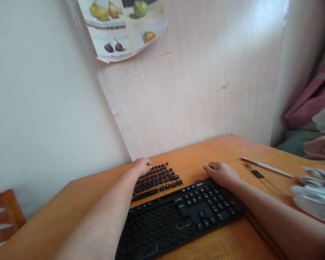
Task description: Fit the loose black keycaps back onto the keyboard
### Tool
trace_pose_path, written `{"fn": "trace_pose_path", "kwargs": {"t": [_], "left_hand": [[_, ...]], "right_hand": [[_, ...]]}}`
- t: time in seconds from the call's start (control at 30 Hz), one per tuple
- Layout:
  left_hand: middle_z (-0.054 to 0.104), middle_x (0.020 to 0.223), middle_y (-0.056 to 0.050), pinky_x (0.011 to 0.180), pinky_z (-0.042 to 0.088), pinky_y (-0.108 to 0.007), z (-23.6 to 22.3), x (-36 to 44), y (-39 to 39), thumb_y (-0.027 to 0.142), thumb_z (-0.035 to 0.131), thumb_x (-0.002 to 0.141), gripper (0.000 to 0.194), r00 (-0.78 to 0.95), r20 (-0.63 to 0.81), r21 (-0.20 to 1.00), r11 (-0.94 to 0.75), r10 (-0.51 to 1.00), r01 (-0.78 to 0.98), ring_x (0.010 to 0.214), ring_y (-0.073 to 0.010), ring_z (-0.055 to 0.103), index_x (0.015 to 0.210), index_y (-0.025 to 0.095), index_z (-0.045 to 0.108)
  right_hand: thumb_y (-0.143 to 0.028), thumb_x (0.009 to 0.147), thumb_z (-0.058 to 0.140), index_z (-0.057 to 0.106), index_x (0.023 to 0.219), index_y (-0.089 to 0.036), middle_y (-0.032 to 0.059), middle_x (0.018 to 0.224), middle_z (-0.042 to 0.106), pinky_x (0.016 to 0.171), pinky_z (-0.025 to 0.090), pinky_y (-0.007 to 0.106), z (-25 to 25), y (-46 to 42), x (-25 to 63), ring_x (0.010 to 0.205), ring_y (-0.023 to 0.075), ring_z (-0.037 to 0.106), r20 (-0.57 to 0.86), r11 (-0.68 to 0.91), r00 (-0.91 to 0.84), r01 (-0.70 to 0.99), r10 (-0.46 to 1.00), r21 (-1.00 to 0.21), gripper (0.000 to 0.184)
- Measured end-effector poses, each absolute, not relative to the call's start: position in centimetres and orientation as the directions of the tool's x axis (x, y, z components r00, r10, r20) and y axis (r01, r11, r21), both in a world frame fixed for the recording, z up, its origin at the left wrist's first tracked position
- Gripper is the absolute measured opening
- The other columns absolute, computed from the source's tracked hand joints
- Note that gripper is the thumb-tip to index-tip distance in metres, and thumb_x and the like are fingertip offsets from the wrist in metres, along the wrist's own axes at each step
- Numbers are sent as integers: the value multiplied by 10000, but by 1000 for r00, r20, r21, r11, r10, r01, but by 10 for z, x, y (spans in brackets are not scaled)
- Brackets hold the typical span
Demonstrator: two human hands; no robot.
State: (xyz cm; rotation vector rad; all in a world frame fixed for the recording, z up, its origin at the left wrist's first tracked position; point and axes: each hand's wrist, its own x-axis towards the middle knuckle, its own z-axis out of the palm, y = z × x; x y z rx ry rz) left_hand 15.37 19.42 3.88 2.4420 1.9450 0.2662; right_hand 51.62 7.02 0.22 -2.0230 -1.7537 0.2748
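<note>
If L hand (142,167) bumps loose keycaps (157,176), they could scatter.
Mid-frame: it & R hand (222,173) part-curled, can't tell if holding; kbd (196,209) below.

Free gap between keycaps (158,177) and right hand (222,174); keyboard (188,217) nearer

Wooden table (211,153) — black keyboard (193,213), loose keycaps (155,178) in rows; white stick (268,167), wire tool (258,174)
</note>
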Motion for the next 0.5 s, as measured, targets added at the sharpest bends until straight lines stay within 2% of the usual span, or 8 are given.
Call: {"fn": "trace_pose_path", "kwargs": {"t": [0.5], "left_hand": [[745,957,-31,985,384,-446,45,167,184,364,658,760,125,203,107,12,-206,973,978,1061,-275,594,816,325,762]], "right_hand": [[-575,889,364,551,632,-225,36,660,596,548,255,274,0,68,516,656,173,544,171,-75,170,887,971,-456,472]]}}
